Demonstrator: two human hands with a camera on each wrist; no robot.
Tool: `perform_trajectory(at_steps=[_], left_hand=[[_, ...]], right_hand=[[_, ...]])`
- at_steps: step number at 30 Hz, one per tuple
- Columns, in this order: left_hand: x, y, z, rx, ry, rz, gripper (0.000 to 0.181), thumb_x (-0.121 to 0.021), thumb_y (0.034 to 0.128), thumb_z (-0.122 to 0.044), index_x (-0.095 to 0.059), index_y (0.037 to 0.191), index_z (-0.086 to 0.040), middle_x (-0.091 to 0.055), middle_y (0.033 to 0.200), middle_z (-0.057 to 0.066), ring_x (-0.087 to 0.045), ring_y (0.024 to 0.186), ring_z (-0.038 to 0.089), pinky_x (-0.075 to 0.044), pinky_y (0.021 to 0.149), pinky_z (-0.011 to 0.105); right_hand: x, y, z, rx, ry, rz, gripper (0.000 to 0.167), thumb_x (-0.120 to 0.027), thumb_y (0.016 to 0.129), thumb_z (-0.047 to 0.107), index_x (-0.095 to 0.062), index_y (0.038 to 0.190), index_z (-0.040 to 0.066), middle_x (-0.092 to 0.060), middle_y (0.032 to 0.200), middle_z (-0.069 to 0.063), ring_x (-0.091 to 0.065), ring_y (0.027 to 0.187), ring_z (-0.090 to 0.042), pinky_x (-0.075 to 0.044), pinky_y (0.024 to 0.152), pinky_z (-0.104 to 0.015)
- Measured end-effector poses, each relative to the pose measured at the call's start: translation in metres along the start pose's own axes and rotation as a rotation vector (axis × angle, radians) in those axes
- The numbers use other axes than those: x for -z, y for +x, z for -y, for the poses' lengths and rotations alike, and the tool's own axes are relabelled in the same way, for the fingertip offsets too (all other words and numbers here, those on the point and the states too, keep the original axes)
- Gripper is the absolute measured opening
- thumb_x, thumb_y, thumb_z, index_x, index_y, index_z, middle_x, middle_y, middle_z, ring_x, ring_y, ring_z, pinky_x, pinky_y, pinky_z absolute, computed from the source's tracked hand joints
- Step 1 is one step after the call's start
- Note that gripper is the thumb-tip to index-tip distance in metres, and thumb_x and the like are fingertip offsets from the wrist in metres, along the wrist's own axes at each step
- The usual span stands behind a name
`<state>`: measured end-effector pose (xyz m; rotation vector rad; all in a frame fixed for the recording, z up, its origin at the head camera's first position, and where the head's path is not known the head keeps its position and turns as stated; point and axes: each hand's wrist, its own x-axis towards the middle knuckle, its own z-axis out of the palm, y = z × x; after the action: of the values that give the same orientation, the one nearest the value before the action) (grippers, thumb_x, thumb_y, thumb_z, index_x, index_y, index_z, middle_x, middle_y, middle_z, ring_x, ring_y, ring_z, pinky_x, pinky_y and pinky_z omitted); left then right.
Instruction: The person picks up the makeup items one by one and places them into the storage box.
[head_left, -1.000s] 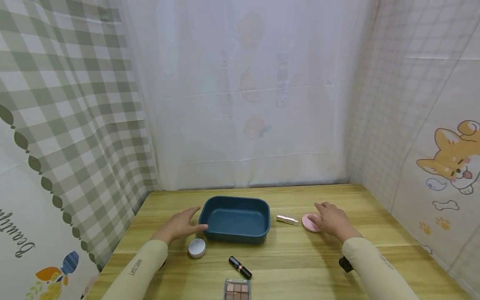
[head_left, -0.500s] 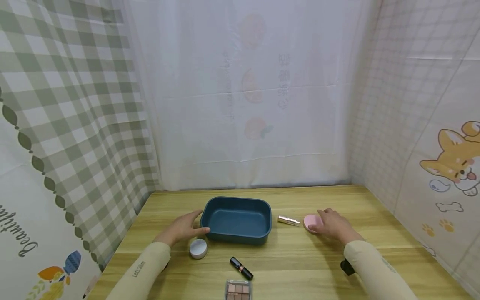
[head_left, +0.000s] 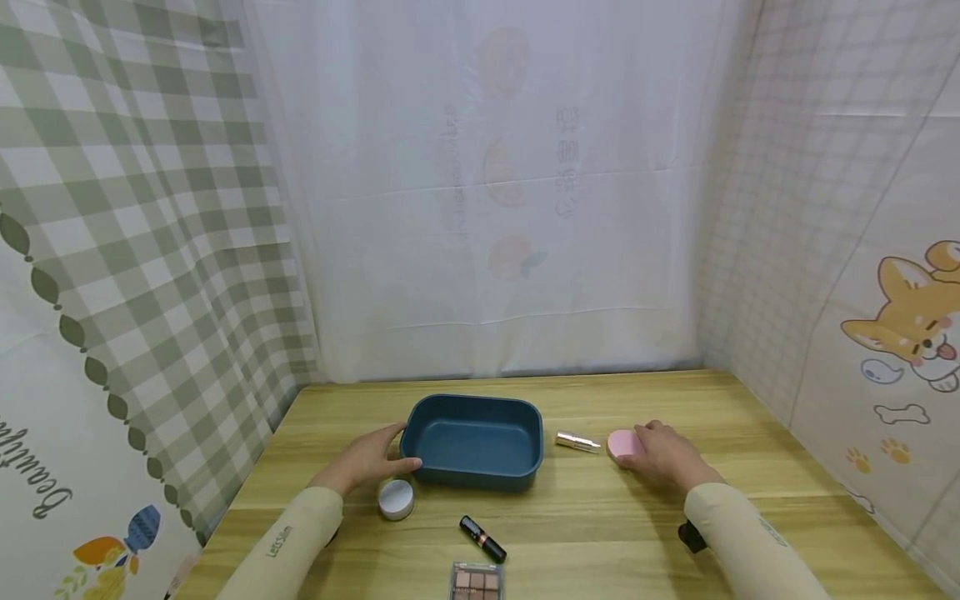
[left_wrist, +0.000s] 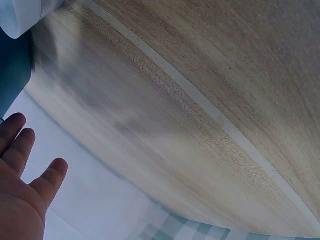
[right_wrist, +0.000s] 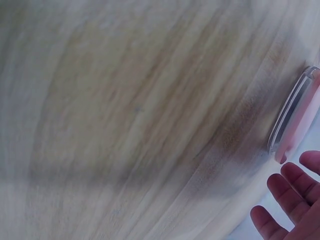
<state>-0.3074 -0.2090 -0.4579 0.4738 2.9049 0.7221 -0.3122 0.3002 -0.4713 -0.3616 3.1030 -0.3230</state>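
My left hand rests at the left end of a dark blue rectangular box, its thumb at the front left corner and its fingers along the left side. In the left wrist view those fingers are spread and fairly straight beside the box wall. My right hand holds a round pink compact by its right edge, between thumb and fingertips, low over the table. In the right wrist view the compact shows a clear rim, with several fingertips close to it; the thumb is hidden.
A lipstick with a shiny case lies between box and compact. A small round white-lidded jar sits just before my left hand. Nearer are a black lipstick tube and an eyeshadow palette. Curtains surround the wooden table.
My right hand has come down and a little rightward, and its fingers have closed on the compact's edge. My left hand has moved slightly nearer the box, which stays put.
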Motion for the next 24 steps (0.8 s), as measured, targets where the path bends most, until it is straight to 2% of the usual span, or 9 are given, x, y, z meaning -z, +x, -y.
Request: perform_trajectory(at_steps=[6, 16, 20, 24], left_hand=[[-0.0011, 0.0004, 0.0008, -0.01, 0.019, -0.008, 0.09, -0.069, 0.0852, -0.06, -0.041, 0.15, -0.004, -0.048, 0.147, 0.018, -0.045, 0.134, 0.038, -0.037, 0.109, 0.054], [-0.0039, 0.0026, -0.0006, -0.008, 0.027, -0.011, 0.088, -0.069, 0.0857, -0.059, -0.042, 0.149, -0.003, -0.048, 0.147, 0.017, -0.044, 0.135, 0.037, -0.035, 0.11, 0.053], [-0.0037, 0.0024, -0.0016, 0.003, 0.026, -0.014, 0.089, -0.07, 0.0854, -0.058, -0.043, 0.148, -0.002, -0.048, 0.147, 0.018, -0.043, 0.136, 0.038, -0.035, 0.11, 0.053], [-0.0038, 0.0017, -0.001, 0.008, 0.023, -0.016, 0.089, -0.07, 0.0853, -0.058, -0.043, 0.148, -0.002, -0.047, 0.147, 0.018, -0.043, 0.136, 0.038, -0.034, 0.11, 0.053]], right_hand=[[-0.001, 0.0002, 0.0036, 0.011, -0.005, -0.011, 0.066, -0.072, 0.087, 0.04, -0.057, 0.121, -0.014, -0.057, 0.111, -0.03, -0.059, 0.098, -0.043, -0.049, 0.086, -0.059], [-0.0043, 0.0006, 0.0081, 0.021, 0.004, -0.041, 0.045, -0.071, 0.084, 0.032, -0.063, 0.1, -0.009, -0.055, 0.089, -0.018, -0.057, 0.077, -0.03, -0.051, 0.076, -0.053], [-0.0035, 0.0019, 0.0093, 0.021, 0.007, -0.044, 0.043, -0.073, 0.08, 0.031, -0.062, 0.094, -0.008, -0.052, 0.084, -0.016, -0.053, 0.072, -0.027, -0.05, 0.071, -0.049], [-0.0018, 0.0032, 0.0102, 0.009, 0.013, -0.04, 0.045, -0.076, 0.078, 0.03, -0.061, 0.094, -0.01, -0.051, 0.085, -0.016, -0.052, 0.072, -0.027, -0.05, 0.069, -0.047]])
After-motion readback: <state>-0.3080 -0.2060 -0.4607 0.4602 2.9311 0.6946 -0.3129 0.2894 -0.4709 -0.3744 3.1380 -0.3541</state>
